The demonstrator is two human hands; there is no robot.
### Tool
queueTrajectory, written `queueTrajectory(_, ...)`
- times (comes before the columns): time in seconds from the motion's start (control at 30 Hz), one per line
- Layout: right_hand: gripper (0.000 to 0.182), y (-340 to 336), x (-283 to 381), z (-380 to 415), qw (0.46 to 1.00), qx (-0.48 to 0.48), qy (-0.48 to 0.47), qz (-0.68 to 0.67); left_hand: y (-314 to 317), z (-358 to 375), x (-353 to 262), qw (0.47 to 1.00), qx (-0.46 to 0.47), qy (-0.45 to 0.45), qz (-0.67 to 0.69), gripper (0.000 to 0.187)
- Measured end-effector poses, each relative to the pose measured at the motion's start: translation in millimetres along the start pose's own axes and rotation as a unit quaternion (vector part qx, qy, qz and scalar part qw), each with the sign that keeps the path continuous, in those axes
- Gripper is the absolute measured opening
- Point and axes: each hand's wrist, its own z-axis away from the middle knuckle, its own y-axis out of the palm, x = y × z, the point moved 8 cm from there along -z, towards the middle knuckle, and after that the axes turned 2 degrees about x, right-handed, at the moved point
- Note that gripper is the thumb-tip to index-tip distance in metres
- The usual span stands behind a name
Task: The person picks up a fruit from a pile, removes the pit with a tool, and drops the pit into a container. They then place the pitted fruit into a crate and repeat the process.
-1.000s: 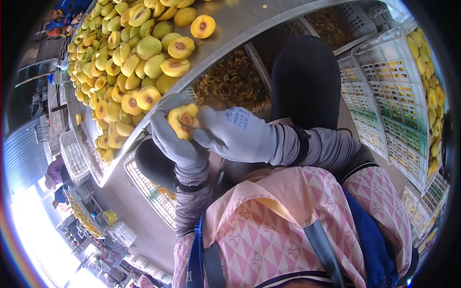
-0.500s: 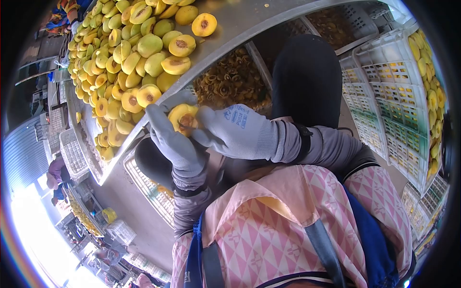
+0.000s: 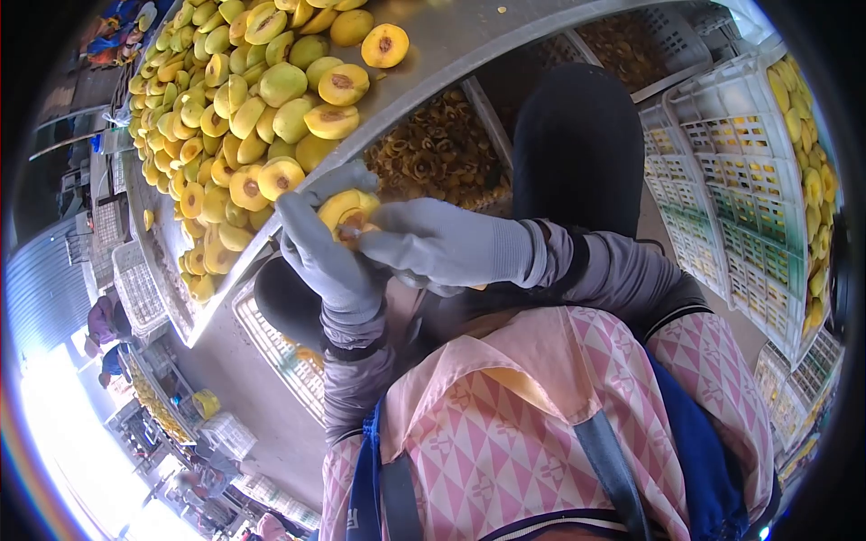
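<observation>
While the left hand (image 3: 323,251), in a pale grey knit glove, curls around a yellow-fleshed peach half (image 3: 341,213), the right hand (image 3: 446,239), gloved alike, comes in against its cut face from the other side. The left fingers and thumb cup the fruit. The right fingers are bunched and bent, their tips at the middle of the cut face; whether they pinch something slim there (the glove hides most of it) I cannot tell. The peach half is held just off the near edge of a metal table (image 3: 469,41), above the person's lap.

On that table lies a broad pile of halved peaches (image 3: 216,135), some with the cut face and brown centre upward, others showing greenish-yellow skin. One cut half (image 3: 384,46) sits at the pile's edge, beside bare metal.

Below the table edge, between the hands and a dark-clad knee (image 3: 577,144), is a crate (image 3: 488,126) full of brown, curled scraps (image 3: 433,158); farther off, another crate (image 3: 675,63) holds similar bits. To the right stand white latticed plastic crates (image 3: 717,185) with yellow peach pieces (image 3: 803,135) in them. A white crate (image 3: 271,347) rests low beside the other knee (image 3: 287,298).
</observation>
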Motion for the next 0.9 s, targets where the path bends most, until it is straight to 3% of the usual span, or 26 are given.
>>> queueTrajectory(0.07, 0.041, 0.6, 0.0, 6.9, 0.991, 0.049, 0.079, -0.099, -2.4, 1.1, 4.6, 0.998, 0.002, 0.045, -0.054, 0.045)
queueTrajectory(0.17, 0.038, -1.6, -14.9, 7.2, 0.982, 0.09, 0.15, -0.066, -2.4, 4.0, 11.9, 0.999, -0.027, -0.014, 0.025, 0.039)
queueTrajectory(0.2, 0.038, -13.8, -9.2, 1.1, 0.996, 0.008, 0.046, 0.077, -2.4, 3.0, 11.9, 0.999, -0.032, -0.02, 0.029, 0.038)
queueTrajectory(0.23, 0.037, -17.5, -4.6, 0.0, 0.972, -0.074, -0.06, 0.217, -2.6, 2.0, 11.6, 0.998, -0.038, -0.026, 0.033, 0.037)
queueTrajectory(0.27, 0.037, -16.1, 6.1, 6.6, 0.91, -0.153, -0.166, 0.347, -3.6, 1.2, 11.3, 0.998, -0.042, -0.032, 0.036, 0.035)
queueTrajectory(0.37, 0.035, -8.9, 19.0, 20.5, 0.873, -0.182, -0.201, 0.405, -7.5, 6.3, 18.4, 0.997, -0.043, -0.045, 0.039, 0.036)
queueTrajectory(0.47, 0.03, -16.5, 0.1, 3.3, 0.945, -0.14, -0.195, 0.225, 0.6, 3.5, 11.6, 0.999, -0.021, 0.009, 0.033, 0.043)
queueTrajectory(0.53, 0.031, -15.1, -9.0, -0.8, 0.994, -0.067, -0.043, 0.072, 3.9, 1.7, 5.9, 1.0, -0.009, -0.02, 0.007, 0.048)
queueTrajectory(0.57, 0.031, -11.0, -12.1, 2.1, 0.999, -0.029, 0.035, -0.007, 4.0, 2.2, 8.9, 0.999, -0.008, -0.041, 0.023, 0.05)
queueTrajectory(0.67, 0.033, -14.9, -9.1, 21.0, 0.985, 0.002, 0.133, -0.113, -1.7, 8.5, 32.2, 0.986, -0.019, -0.116, 0.12, 0.055)
queueTrajectory(0.7, 0.035, -18.1, -5.5, 21.8, 0.989, -0.005, 0.113, -0.099, -7.4, 9.0, 29.1, 0.994, -0.017, -0.074, 0.078, 0.037)
queueTrajectory(0.73, 0.036, -21.5, -1.0, 21.0, 0.996, -0.021, 0.078, -0.036, -14.0, 11.9, 25.5, 0.999, -0.016, -0.033, 0.036, 0.029)
queueTrajectory(0.83, 0.034, -29.4, 2.9, 13.5, 0.979, -0.07, -0.039, 0.188, -51.2, 22.8, 3.2, 0.969, -0.027, 0.129, -0.207, 0.041)
queueTrajectory(0.87, 0.032, -30.5, -0.7, 13.8, 0.946, -0.084, -0.062, 0.306, -68.6, 29.9, -5.4, 0.933, -0.031, 0.184, -0.307, 0.042)
queueTrajectory(0.9, 0.03, -30.2, -3.6, 17.0, 0.899, -0.098, -0.084, 0.419, -96.7, 36.6, -1.4, 0.926, -0.056, 0.149, -0.343, 0.039)
